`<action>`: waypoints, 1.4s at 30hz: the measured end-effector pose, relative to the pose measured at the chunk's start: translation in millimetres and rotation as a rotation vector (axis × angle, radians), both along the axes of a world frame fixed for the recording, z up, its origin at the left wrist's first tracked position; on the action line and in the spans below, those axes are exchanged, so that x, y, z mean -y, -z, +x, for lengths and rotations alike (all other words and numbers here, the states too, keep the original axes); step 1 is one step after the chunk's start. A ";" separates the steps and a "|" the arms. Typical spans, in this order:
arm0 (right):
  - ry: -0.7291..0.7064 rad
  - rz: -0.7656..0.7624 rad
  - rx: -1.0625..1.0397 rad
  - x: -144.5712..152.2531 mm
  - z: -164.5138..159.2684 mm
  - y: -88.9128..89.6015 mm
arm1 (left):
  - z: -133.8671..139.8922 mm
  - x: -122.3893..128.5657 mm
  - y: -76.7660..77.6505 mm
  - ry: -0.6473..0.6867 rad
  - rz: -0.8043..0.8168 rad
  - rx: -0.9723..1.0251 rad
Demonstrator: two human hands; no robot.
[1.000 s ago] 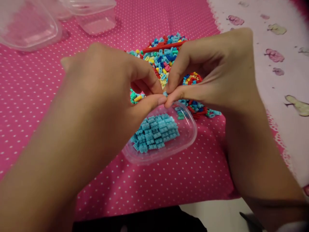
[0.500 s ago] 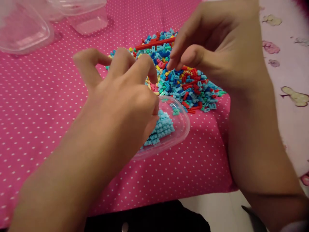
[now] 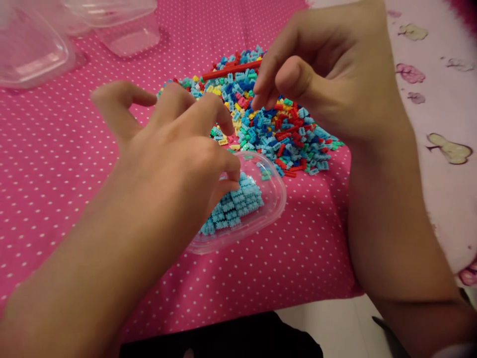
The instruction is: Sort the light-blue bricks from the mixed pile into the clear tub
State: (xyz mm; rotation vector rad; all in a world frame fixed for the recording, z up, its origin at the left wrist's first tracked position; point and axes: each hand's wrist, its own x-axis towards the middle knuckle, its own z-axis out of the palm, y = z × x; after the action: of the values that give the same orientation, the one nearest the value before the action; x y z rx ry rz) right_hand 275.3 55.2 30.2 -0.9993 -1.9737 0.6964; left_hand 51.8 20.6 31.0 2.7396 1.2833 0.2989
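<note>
My left hand [image 3: 175, 144] hovers over a clear plastic lid or shallow tray [image 3: 278, 199]. Its thumb and index finger come together right at a block of light-blue toy bricks [image 3: 238, 199] set in tight rows there. Whatever those fingertips grip, if anything, is too small to make out; the other fingers are spread and bent. Above a heap of small coloured building bricks [image 3: 261, 134] is my right hand [image 3: 320, 74], thumb apart from its curled fingers, with nothing visible between them. The left hand partly hides the tray and the light-blue block.
Long red pieces [image 3: 231, 69] lie across the heap's far side. Clear plastic containers [image 3: 128, 40] stand at the upper left on the pink dotted cloth [image 3: 55, 149]. A pale cloth with fruit prints [image 3: 439, 109] covers the right side. The table's front edge is near my lap.
The view has shifted slightly, moving the scene left. My left thumb and index finger show more clearly at the light-blue bricks, and more of that block is visible. The right hand keeps nearly the same pose.
</note>
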 end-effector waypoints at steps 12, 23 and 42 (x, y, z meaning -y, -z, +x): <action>0.026 0.098 0.068 -4.0 -3.7 3.1 | -7.0 -3.3 3.2 0.030 0.074 0.023; 0.019 0.102 0.111 -4.7 -4.8 2.9 | 2.9 -0.5 1.4 -0.028 0.024 -0.067; -0.001 0.130 0.109 -9.2 -2.2 7.3 | 2.9 2.0 2.1 -0.007 -0.047 0.033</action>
State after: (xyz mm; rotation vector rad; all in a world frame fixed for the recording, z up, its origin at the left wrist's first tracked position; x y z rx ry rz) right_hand 273.1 64.4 23.0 -0.9747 -2.0854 0.5163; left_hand 54.6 18.6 29.0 2.6804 1.2755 0.3092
